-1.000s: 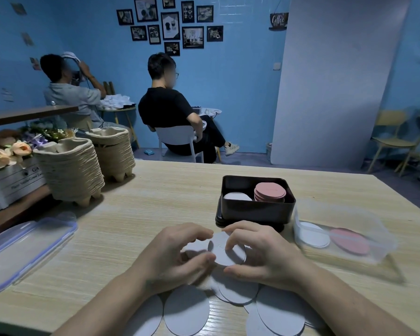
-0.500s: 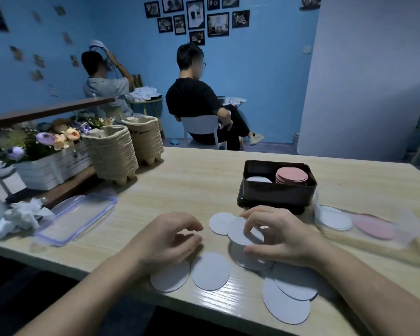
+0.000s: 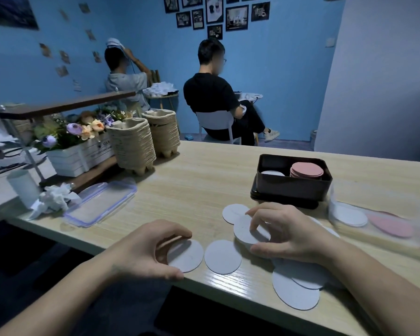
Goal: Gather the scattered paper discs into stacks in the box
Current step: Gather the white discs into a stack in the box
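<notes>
Thin, light and likely slippery flat on the table point(image 3: 199, 180), the white paper discs point(image 3: 222, 257) look best lifted by their rims: the right hand point(image 3: 289, 234) pinches a small stack point(image 3: 245, 235) just before the dark box point(image 3: 291, 189), the left hand point(image 3: 143, 248) pinches a single disc point(image 3: 186, 255) at the table's edge.

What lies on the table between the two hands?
One loose white disc lies flat on the table, touched by neither left hand nor right hand; head view shows it.
</notes>
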Demonstrator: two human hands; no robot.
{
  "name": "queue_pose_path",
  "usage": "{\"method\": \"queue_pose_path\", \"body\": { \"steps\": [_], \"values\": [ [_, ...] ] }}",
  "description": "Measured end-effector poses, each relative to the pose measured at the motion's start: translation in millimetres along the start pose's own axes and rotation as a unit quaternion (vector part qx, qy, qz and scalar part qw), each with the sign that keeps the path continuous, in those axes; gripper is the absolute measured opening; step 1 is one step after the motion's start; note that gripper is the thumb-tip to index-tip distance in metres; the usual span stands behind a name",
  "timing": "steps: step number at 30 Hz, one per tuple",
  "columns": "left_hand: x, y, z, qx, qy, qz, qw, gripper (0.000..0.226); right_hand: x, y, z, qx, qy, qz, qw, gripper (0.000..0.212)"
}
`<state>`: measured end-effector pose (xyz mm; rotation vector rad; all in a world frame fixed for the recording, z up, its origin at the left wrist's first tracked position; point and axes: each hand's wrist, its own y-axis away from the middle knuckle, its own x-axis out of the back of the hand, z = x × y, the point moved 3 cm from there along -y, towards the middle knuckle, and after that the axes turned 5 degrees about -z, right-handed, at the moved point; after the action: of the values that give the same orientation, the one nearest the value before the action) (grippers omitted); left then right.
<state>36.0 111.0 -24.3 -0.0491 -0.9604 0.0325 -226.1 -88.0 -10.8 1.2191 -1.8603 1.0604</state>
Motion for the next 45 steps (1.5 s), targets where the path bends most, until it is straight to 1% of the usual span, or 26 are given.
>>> {"method": "queue_pose_path", "body": {
  "steps": [4, 6, 9, 12, 16, 18, 20, 24, 30, 35, 37, 40, 43, 45],
  "values": [
    [3, -9, 1, -0.004, 0.041, -0.015, 0.999, 0.080, 1, 1, 1, -0.005, -0.005, 0.006, 1.000, 0.034],
    [1, -8, -2, -0.006, 0.065, -0.009, 0.998, 0.077, 2, 1, 3, -0.009, -0.008, 0.009, 1.000, 0.035],
    [-1, -7, -6, -0.012, 0.051, -0.006, 0.999, 0.073, 3, 0, 5, -0.012, -0.009, 0.011, 1.000, 0.035],
    [-1, -14, 1, -0.014, 0.088, 0.002, 0.996, 0.070, 2, 0, 6, -0.014, -0.004, 0.008, 1.000, 0.035],
    [-1, -40, 22, -0.052, 0.031, 0.038, 0.997, 0.064, 3, 0, 6, -0.025, 0.000, 0.006, 1.000, 0.035],
    [-1, -56, 32, -0.089, 0.020, 0.053, 0.994, 0.064, 5, 2, 9, -0.032, 0.004, 0.009, 0.999, 0.034],
    [-4, -72, 37, -0.122, 0.021, 0.071, 0.990, 0.066, 7, 2, 12, -0.039, 0.007, 0.009, 0.999, 0.035],
    [-9, -99, 47, -0.162, 0.046, 0.114, 0.979, 0.069, 9, 3, 19, -0.043, 0.006, 0.019, 0.999, 0.041],
    [-19, -134, 59, -0.189, 0.024, 0.113, 0.975, 0.070, 15, 6, 24, -0.077, -0.052, 0.065, 0.994, 0.052],
    [-22, -148, 60, -0.208, 0.051, 0.126, 0.969, 0.061, 17, 5, 25, -0.075, -0.068, 0.088, 0.991, 0.058],
    [-24, -150, 57, -0.213, 0.065, 0.132, 0.966, 0.060, 16, 5, 27, -0.077, -0.053, 0.082, 0.992, 0.056],
    [-30, -149, 56, -0.217, 0.080, 0.142, 0.963, 0.057, 15, 4, 27, -0.062, -0.025, 0.082, 0.994, 0.044],
    [-37, -146, 58, -0.228, 0.079, 0.147, 0.959, 0.054, 14, 0, 24, -0.035, -0.038, 0.093, 0.994, 0.029],
    [-40, -145, 59, -0.231, 0.074, 0.148, 0.959, 0.054, 13, -2, 23, -0.028, -0.047, 0.087, 0.995, 0.028]
  ]
}}
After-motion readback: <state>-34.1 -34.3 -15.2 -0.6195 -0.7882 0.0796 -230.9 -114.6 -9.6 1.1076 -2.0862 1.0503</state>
